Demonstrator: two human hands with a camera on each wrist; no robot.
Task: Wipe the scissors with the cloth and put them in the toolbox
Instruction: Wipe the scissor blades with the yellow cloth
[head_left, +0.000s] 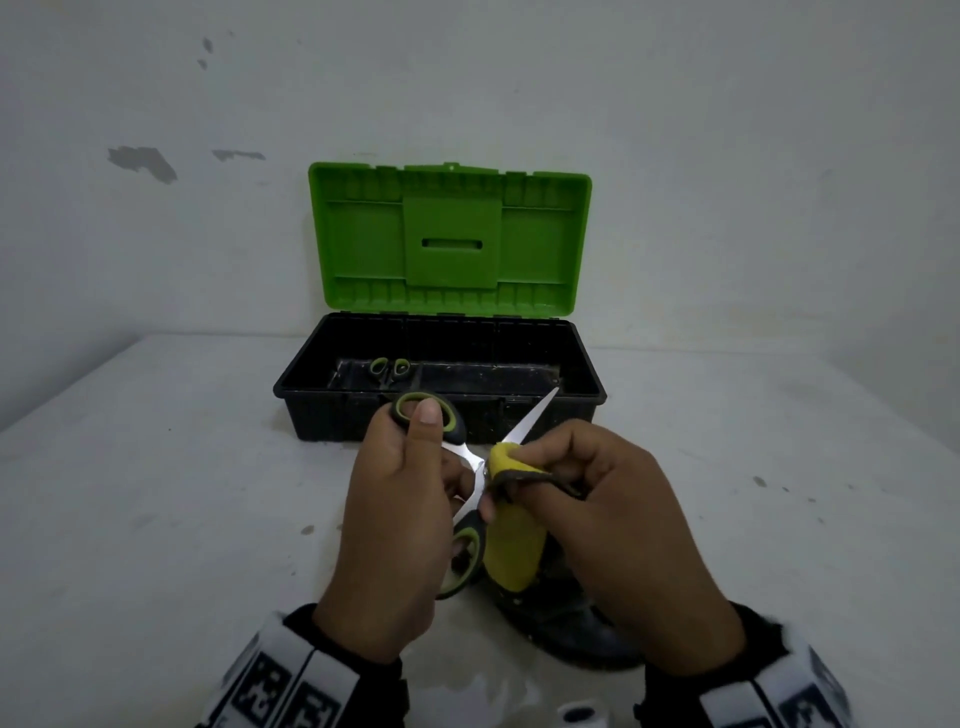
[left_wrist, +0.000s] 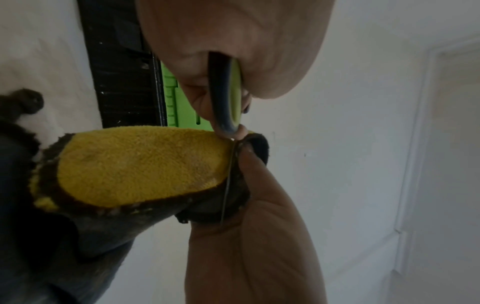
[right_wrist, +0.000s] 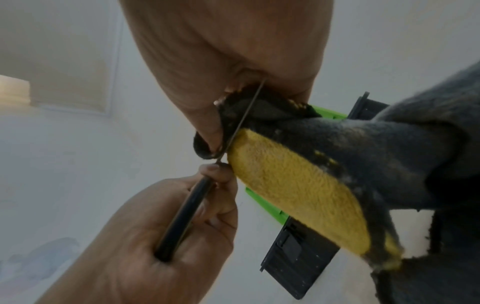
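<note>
My left hand grips a pair of black-and-green scissors by the handles, thumb through the upper loop; the blades are spread apart. One blade points up and right toward the toolbox. My right hand pinches a yellow-and-dark cloth around that blade near the pivot. In the left wrist view the cloth folds over the thin blade edge. The right wrist view shows the blade running into the pinched cloth. The black toolbox stands behind, its green lid up.
A second, smaller pair of scissors lies inside the toolbox at the left. The cloth's dark end trails onto the white table below my hands. A white object shows at the bottom edge. A wall rises right behind the toolbox.
</note>
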